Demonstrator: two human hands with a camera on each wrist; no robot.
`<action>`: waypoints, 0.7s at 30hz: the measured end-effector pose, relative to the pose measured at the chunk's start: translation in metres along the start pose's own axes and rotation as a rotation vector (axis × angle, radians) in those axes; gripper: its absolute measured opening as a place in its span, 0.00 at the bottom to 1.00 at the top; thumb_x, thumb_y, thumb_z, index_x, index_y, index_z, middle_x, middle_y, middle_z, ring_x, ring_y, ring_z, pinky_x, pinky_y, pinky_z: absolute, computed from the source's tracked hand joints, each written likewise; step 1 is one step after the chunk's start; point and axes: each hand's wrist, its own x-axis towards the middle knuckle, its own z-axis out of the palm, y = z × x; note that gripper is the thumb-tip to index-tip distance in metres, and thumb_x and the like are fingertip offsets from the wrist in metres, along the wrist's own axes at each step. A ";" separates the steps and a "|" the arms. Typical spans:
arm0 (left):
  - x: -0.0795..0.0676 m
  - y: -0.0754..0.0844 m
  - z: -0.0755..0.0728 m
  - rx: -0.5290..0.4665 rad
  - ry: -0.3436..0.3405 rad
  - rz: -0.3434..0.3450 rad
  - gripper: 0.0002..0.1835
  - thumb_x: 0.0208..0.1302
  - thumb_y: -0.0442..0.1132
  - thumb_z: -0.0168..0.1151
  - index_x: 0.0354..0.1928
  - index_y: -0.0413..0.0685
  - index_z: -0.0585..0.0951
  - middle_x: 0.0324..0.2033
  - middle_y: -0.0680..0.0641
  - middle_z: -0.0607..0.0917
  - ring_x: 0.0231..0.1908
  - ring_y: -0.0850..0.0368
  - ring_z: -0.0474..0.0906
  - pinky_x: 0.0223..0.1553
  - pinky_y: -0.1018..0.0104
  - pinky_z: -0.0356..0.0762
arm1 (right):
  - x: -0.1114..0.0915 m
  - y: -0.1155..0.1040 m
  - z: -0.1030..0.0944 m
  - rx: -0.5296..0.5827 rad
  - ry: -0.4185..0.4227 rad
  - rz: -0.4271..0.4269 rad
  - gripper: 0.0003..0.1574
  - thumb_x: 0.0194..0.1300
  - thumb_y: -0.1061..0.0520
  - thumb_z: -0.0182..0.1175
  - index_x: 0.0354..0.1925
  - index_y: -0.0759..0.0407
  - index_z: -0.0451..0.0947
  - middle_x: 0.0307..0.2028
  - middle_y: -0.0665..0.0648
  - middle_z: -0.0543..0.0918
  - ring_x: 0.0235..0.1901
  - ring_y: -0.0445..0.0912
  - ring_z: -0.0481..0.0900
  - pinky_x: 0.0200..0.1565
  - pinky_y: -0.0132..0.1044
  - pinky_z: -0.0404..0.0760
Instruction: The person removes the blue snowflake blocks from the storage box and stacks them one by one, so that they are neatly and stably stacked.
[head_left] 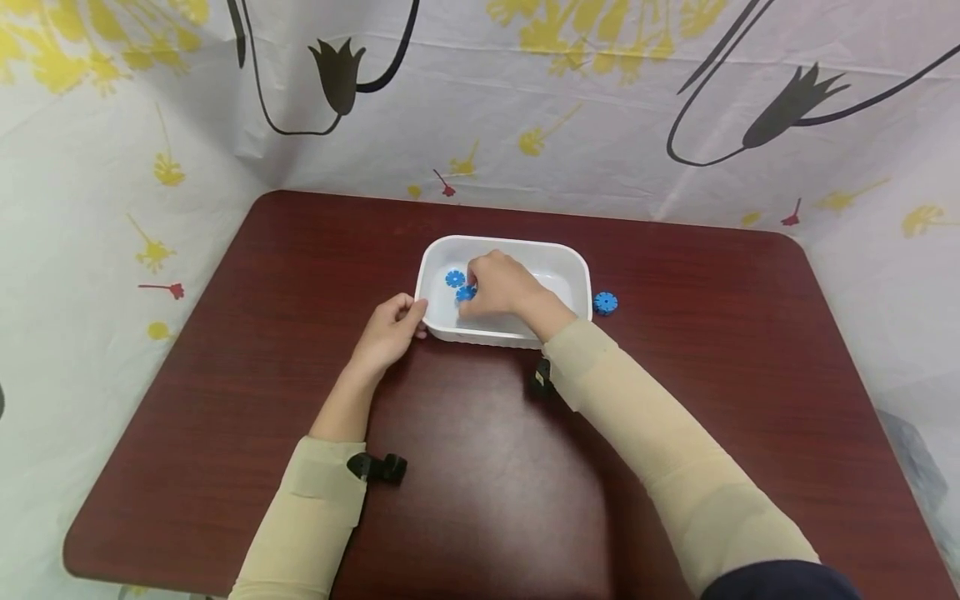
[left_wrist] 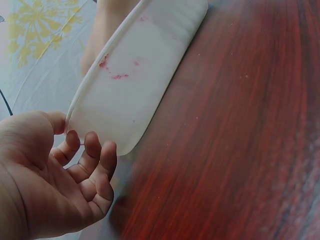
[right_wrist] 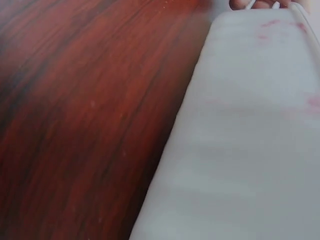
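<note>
A white plastic tray (head_left: 491,337) stands on the table. At its near left corner my left hand (head_left: 390,331) pinches the rim, thumb on top; the left wrist view shows that hand (left_wrist: 65,180) with its fingers curled against the tray's outer wall (left_wrist: 125,90). Inside the tray, my right hand (head_left: 501,286) reaches down and pinches a blue notched disc (head_left: 464,293) between thumb and fingers. Another blue notched disc (head_left: 454,278) lies just behind it on the tray floor. In the right wrist view the tray's wall (right_wrist: 225,135) hides the right hand.
Just right of the tray, a small pile of blue notched discs (head_left: 605,302) sits on the dark red wooden table (head_left: 480,467). A patterned white sheet (head_left: 480,108) hangs behind the table's far edge. Black wrist cameras (head_left: 381,468) are strapped to the sleeves.
</note>
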 end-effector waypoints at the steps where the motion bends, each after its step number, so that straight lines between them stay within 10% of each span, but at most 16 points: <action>1: 0.000 0.000 0.000 0.002 0.001 -0.001 0.15 0.78 0.44 0.54 0.37 0.37 0.77 0.30 0.43 0.81 0.32 0.53 0.81 0.43 0.60 0.81 | -0.002 0.001 -0.002 0.005 0.009 -0.005 0.25 0.47 0.44 0.72 0.36 0.60 0.82 0.30 0.55 0.81 0.33 0.49 0.75 0.39 0.42 0.77; 21: 0.001 0.000 0.001 0.017 -0.004 -0.003 0.16 0.78 0.45 0.53 0.39 0.36 0.77 0.31 0.43 0.82 0.32 0.54 0.81 0.43 0.61 0.80 | -0.041 0.032 -0.035 0.083 0.116 0.005 0.21 0.46 0.48 0.69 0.36 0.60 0.79 0.26 0.53 0.79 0.25 0.47 0.73 0.32 0.40 0.73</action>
